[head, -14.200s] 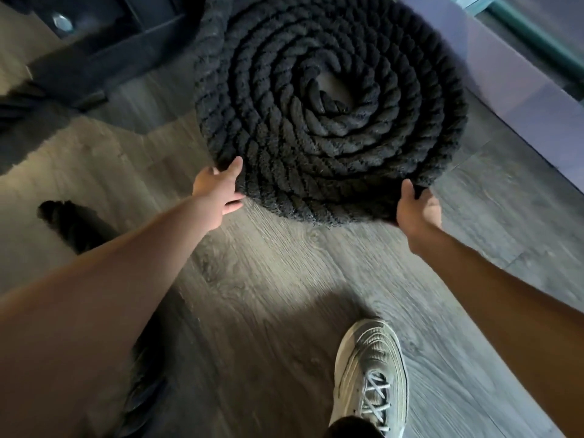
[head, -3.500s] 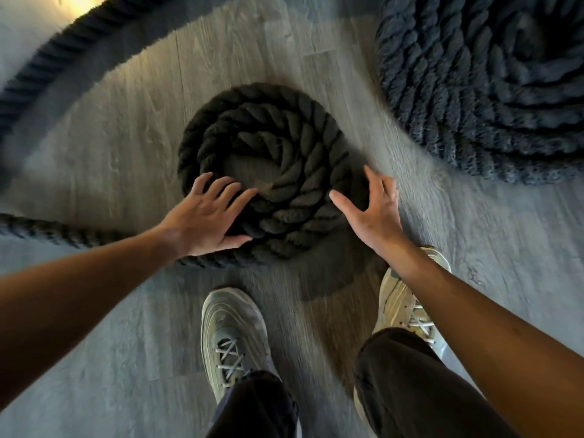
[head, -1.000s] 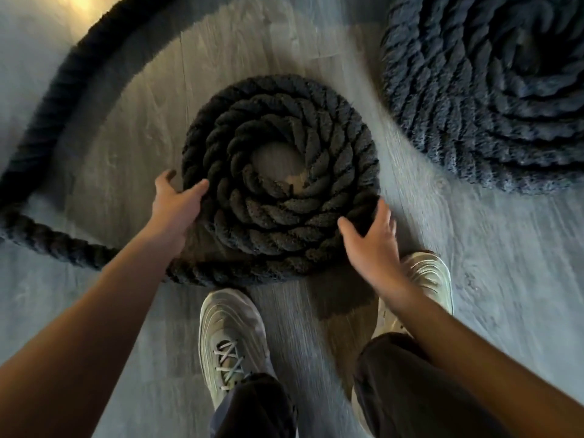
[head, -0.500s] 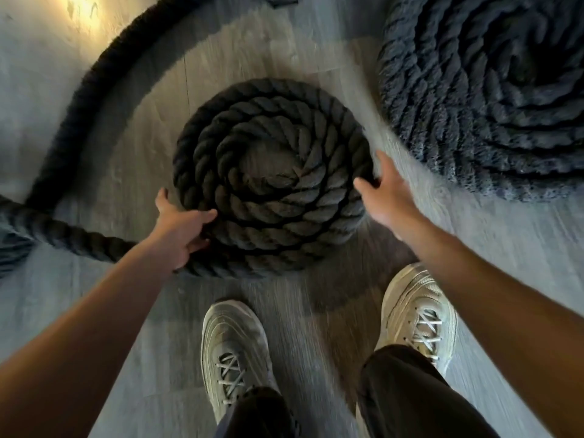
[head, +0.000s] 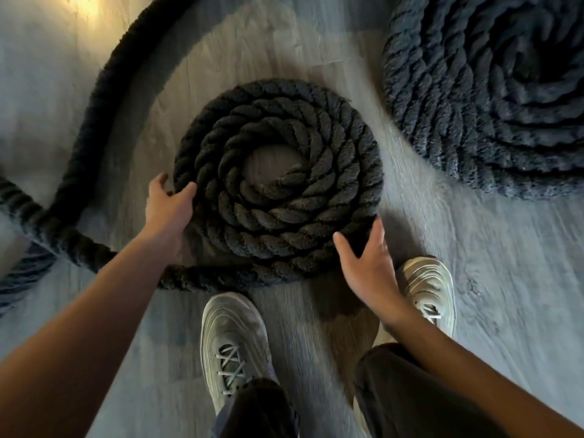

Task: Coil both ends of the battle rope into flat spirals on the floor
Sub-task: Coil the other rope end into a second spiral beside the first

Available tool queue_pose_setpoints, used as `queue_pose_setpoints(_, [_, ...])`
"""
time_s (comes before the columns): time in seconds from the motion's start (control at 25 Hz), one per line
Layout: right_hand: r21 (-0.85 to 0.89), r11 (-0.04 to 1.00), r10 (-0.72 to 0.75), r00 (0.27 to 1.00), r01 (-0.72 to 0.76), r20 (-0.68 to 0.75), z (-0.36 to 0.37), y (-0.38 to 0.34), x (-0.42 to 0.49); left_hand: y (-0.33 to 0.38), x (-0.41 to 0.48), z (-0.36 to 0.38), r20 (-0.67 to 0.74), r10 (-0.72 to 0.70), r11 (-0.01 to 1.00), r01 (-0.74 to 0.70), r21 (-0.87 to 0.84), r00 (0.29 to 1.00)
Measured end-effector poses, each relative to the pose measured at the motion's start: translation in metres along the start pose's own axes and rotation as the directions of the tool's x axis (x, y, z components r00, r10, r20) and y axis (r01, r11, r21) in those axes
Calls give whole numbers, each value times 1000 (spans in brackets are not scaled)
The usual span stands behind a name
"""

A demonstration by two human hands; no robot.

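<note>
1. While 0.5 sec ago the right hand (head: 369, 267) was at the right side of the small coil (head: 278, 184), it is now at the lower right edge, nearer to the person.
2. Meanwhile the left hand (head: 167, 207) went from the lower left edge up to the left side of this coil.
3. Vs. 3.5 sec ago the small coil has more turns, approx. four instead of two.
4. It lies flat on the floor (head: 474, 279), just in front of both shoes; a round hole stays open in its centre.
5. Now the left hand grips the outer turn: thumb on top, fingers curled over the outside.
6. On the right hand the fingers are straight and spread, fingertips touching the outer turn; it holds nothing.
7. From the near edge the loose rope (head: 79, 245) runs left, then bends in a wide arc toward the top of the view.
8. At upper right the big coil (head: 489, 99) lies flat, apart from the small one, w/ many tight turns; the frame cuts it.
9. All the rope is thick, dark, made of twisted strands, w/ a fuzzy surface.
10. Floor: smooth grey planks w/ wood grain.
11. Both the left shoe (head: 234, 346) and the right shoe (head: 426, 289) are pale, ribbed, w/ laces; the right wrist hides part of the right one.
</note>
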State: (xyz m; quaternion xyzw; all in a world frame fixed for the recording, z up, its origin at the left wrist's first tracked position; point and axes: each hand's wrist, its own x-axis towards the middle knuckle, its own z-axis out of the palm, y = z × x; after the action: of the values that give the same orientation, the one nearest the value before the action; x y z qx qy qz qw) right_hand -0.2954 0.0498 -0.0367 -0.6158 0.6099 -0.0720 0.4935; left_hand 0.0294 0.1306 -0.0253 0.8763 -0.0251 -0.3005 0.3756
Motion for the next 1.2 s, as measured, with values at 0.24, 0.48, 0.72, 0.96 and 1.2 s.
queue_pose_setpoints(0.24, [-179,984,42,995,-26,86,-14,-16,28,11,16,1,-11,56,998,-56,-10,998])
queue_pose_setpoints(0.48, [-87,996,4,999,-9,-53,-63,-65,127,-14,-27,4,260,-170,977,197,-83,951])
queue_pose_setpoints(0.72, [-105,994,14,990,-29,-138,-42,-48,101,-18,-30,17,213,-292,940,321,-118,932])
queue_pose_setpoints(0.96, [-17,999,42,995,-41,93,6,-7,-6,17,22,-10,39,57,995,-59,75,998])
queue_pose_setpoints(1.2, [-140,988,81,991,-67,103,-19,-24,48,8,19,10,3,140,988,-140,58,990])
